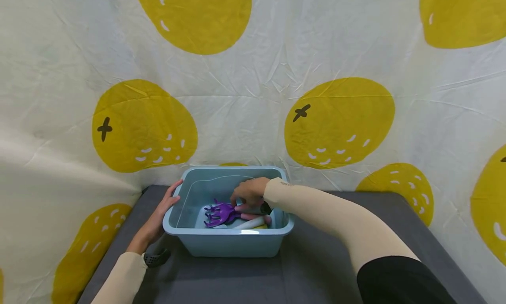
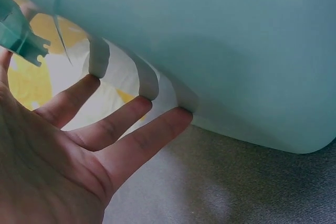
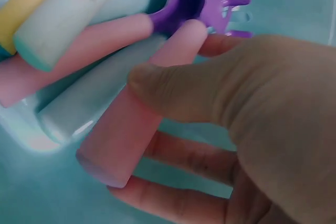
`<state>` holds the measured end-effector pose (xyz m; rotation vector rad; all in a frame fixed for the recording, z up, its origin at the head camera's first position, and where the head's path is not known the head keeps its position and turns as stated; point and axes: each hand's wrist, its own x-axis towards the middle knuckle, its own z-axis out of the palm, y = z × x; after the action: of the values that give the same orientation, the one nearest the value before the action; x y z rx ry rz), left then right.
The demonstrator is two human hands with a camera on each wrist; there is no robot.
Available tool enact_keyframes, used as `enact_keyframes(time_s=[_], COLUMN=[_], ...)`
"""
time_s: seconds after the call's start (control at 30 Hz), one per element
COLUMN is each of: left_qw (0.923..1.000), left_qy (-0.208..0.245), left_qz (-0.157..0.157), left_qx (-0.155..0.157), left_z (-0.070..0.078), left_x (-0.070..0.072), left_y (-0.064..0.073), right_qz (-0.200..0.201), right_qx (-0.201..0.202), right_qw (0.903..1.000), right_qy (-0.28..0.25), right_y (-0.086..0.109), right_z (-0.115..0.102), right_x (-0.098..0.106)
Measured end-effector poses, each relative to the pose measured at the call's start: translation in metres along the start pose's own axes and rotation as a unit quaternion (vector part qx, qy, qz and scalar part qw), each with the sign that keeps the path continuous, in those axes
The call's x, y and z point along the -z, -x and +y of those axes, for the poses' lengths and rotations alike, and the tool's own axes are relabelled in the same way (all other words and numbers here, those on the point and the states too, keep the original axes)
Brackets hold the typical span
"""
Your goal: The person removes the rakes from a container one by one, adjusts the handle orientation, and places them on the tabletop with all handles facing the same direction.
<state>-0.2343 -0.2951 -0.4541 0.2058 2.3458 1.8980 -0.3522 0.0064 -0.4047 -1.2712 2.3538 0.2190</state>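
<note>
In the blue bin [image 1: 186, 231]: your right hand [image 1: 250, 192] pinches a pink-handled rake [image 3: 137, 121]; tangled purple tines may snag. Left hand [image 1: 160, 212] spread, steadying.

Left hand [image 1: 160, 211] flat, right hand [image 1: 250, 192] pinching

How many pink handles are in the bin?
2. One pink handle is gripped by the right hand; the other lies beside it under a white handle. More may be hidden in the bin.
</note>
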Motion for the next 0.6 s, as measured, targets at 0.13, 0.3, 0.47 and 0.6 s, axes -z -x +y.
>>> enact_keyframes(time_s=[0.13, 0.3, 0.47, 0.6], left_qw=[1.0000, 1.0000, 1.0000, 0.9999], left_qy=[0.000, -0.003, -0.002, 0.000], left_qz=[0.002, 0.005, 0.007, 0.010], left_qx=[-0.002, 0.001, 0.004, 0.003], left_z=[0.0013, 0.0039, 0.0034, 0.0031], left_x=[-0.0009, -0.0038, -0.0048, -0.0053], left_y=[-0.0006, -0.0001, -0.0008, -0.0023], right_qz=[0.015, 0.025, 0.022, 0.035], right_qx=[0.006, -0.014, -0.020, -0.012], right_qw=[0.9995, 0.9989, 0.9994, 0.9990], right_qy=[0.025, 0.037, 0.017, 0.027], right_y=[0.0043, 0.0101, 0.0084, 0.0048], right_z=[-0.0032, -0.0054, -0.0041, -0.0038], right_x=[0.0080, 0.0118, 0.0098, 0.0082])
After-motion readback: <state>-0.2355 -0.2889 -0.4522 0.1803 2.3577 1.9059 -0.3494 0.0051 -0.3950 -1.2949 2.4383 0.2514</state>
